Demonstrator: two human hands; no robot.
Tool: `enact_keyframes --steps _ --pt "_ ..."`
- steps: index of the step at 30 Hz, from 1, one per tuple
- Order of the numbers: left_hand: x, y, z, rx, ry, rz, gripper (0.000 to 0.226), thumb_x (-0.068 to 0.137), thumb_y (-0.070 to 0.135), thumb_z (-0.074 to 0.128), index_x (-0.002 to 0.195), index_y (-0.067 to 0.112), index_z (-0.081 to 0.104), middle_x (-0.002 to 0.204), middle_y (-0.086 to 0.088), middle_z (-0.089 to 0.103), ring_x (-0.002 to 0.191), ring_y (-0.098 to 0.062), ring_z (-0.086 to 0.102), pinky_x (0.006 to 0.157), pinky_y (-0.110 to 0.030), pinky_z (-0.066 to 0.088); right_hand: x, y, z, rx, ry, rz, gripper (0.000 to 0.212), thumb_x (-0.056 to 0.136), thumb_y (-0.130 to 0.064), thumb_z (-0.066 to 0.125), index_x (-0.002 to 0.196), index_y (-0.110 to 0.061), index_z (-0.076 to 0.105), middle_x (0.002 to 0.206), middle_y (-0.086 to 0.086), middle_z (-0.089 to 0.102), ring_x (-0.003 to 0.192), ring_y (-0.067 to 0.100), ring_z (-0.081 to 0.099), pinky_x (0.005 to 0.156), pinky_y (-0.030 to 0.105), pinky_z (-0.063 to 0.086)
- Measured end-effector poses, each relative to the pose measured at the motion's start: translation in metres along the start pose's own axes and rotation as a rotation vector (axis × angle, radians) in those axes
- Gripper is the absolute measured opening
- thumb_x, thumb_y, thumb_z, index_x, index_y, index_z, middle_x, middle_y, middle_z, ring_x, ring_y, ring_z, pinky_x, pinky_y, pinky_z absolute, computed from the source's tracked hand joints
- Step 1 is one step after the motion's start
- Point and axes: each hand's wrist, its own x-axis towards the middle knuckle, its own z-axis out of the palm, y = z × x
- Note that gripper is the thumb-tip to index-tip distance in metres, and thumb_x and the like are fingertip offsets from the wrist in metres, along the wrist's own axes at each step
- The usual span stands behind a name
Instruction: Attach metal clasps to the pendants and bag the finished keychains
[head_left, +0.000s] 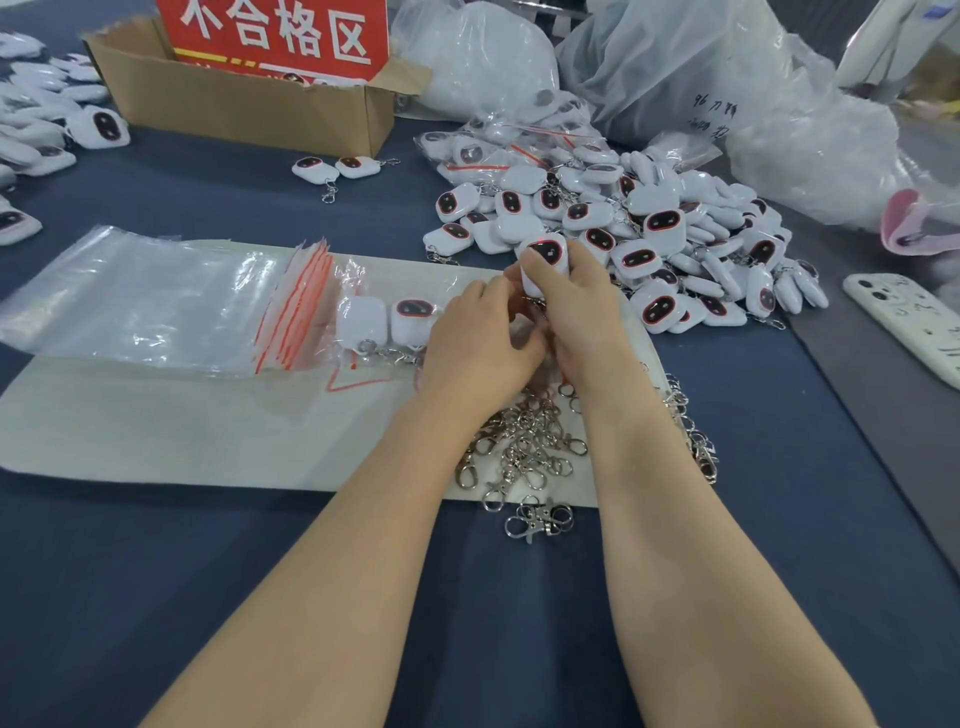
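Right now the pendant (545, 260), white with a dark face, stands in the right hand (576, 322), whose fingers curl round it above the white mat (156, 415) on the counter (208, 597). The left hand (478, 348) curls in against it from the left; whether it pinches anything I cannot tell. Loose metal clasps (524, 452) lie heaped just nearer, between the forearms. Far right lies a pile of pendants (654, 234); left, two keychains (384, 322) beside a stack of zip bags (156, 296).

Both bare forearms reach forward, left hand (478, 338) and right hand (576, 312) touching, fingers curled, backs up.
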Motion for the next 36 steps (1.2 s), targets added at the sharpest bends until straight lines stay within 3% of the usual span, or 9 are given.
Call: enact_keyframes --steps 7,11,17,22,26,32,36 --pt "0.0004 0.0001 -0.002 -0.001 -0.006 0.001 0.032 0.083 0.031 0.06 0.11 0.015 0.055 0.103 -0.006 0.055 0.097 -0.027 0.054 0.085 -0.043 0.045 0.0055 0.0041 0.0025 0.055 -0.024 0.031 0.011 0.096 -0.019 0.055 0.09 -0.014 0.062 0.1 0.007 0.072 0.082 0.018 0.065 0.071 0.033 0.054" --pt "0.0005 0.0011 -0.0019 0.01 -0.003 -0.004 0.035 0.081 0.035 0.06 0.106 0.012 0.054 0.101 -0.007 0.054 0.096 -0.029 0.053 0.082 -0.041 0.044 0.0076 0.0059 0.0031 0.097 -0.057 0.052 0.026 0.102 -0.02 0.043 0.097 -0.009 0.066 0.086 -0.004 0.073 0.075 0.007 0.067 0.068 0.023 0.053" --pt "0.0003 0.0001 -0.0004 0.029 -0.003 -0.002 0.034 0.081 0.036 0.06 0.105 0.012 0.054 0.101 -0.008 0.054 0.095 -0.029 0.053 0.081 -0.041 0.044 0.0058 0.0079 0.0011 0.152 -0.104 0.005 0.022 0.101 -0.017 0.044 0.093 -0.012 0.063 0.088 0.0 0.073 0.085 0.011 0.07 0.08 0.03 0.056" --pt "0.0005 -0.0005 0.0004 0.044 0.004 -0.02 0.037 0.082 0.04 0.061 0.104 0.011 0.055 0.101 -0.008 0.054 0.097 -0.029 0.053 0.083 -0.042 0.043 0.0083 0.0051 0.0034 0.35 -0.059 0.106 0.019 0.102 -0.014 0.042 0.1 -0.008 0.06 0.089 0.005 0.069 0.077 0.012 0.069 0.065 0.025 0.055" --pt "0.0004 -0.0013 -0.0005 0.048 0.0 -0.025 0.039 0.081 0.041 0.061 0.106 0.012 0.055 0.102 -0.008 0.054 0.097 -0.028 0.053 0.084 -0.043 0.044 0.0072 0.0071 0.0025 0.287 -0.106 0.07 0.022 0.097 0.004 0.043 0.112 -0.004 0.057 0.095 0.005 0.067 0.085 0.01 0.067 0.069 0.021 0.055" --pt "-0.0008 -0.0007 -0.0027 0.0 0.015 0.001 0.044 0.079 0.035 0.063 0.115 0.013 0.052 0.101 -0.007 0.055 0.096 -0.029 0.054 0.083 -0.044 0.045 0.0074 0.0071 0.0023 0.209 -0.106 0.03 0.026 0.096 0.009 0.042 0.112 -0.003 0.058 0.098 0.006 0.065 0.092 0.013 0.064 0.084 0.027 0.054" --pt "-0.0018 0.0002 -0.0016 0.061 0.01 0.005 0.039 0.08 0.037 0.062 0.109 0.012 0.053 0.105 -0.008 0.054 0.097 -0.028 0.053 0.085 -0.044 0.045 0.0056 0.0053 0.0022 0.226 -0.11 0.041 0.025 0.096 0.008 0.042 0.107 -0.007 0.059 0.097 0.003 0.066 0.088 0.008 0.067 0.079 0.022 0.056"
